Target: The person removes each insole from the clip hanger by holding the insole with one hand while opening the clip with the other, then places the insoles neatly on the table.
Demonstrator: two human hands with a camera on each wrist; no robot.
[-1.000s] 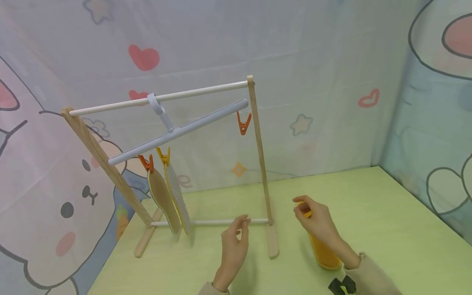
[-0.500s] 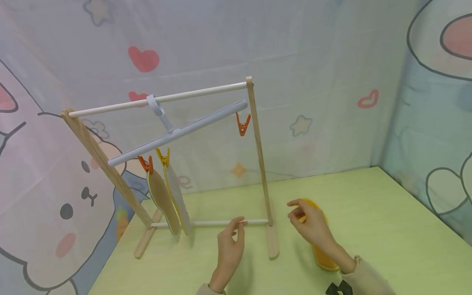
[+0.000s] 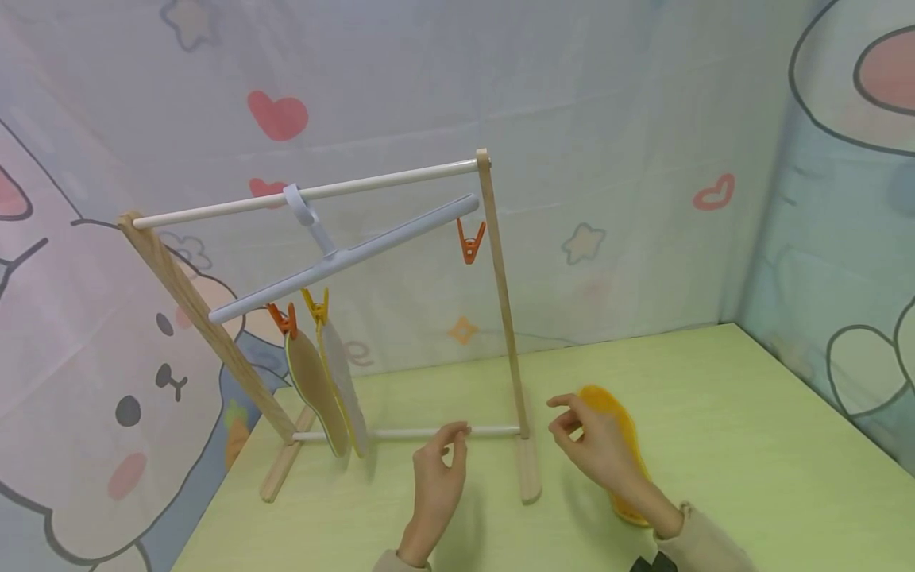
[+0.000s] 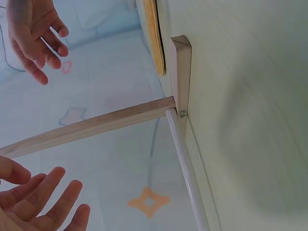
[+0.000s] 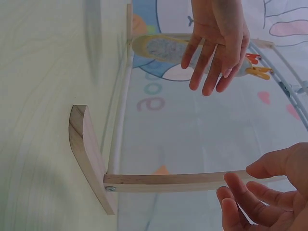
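Over the table [image 3: 722,445], I have the left hand [image 3: 438,475] empty, right hand [image 3: 595,446] loose near a yellow insole [image 3: 616,407]; backdrop letter [image 5: 150,104], possibly "e".

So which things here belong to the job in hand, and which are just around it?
Likely part of the job:
rack
hanger
orange clips, one holding nothing
yellow clip
hung insoles, two
loose insole, lying flat by the right hand

Likely just surroundings:
table
printed backdrop
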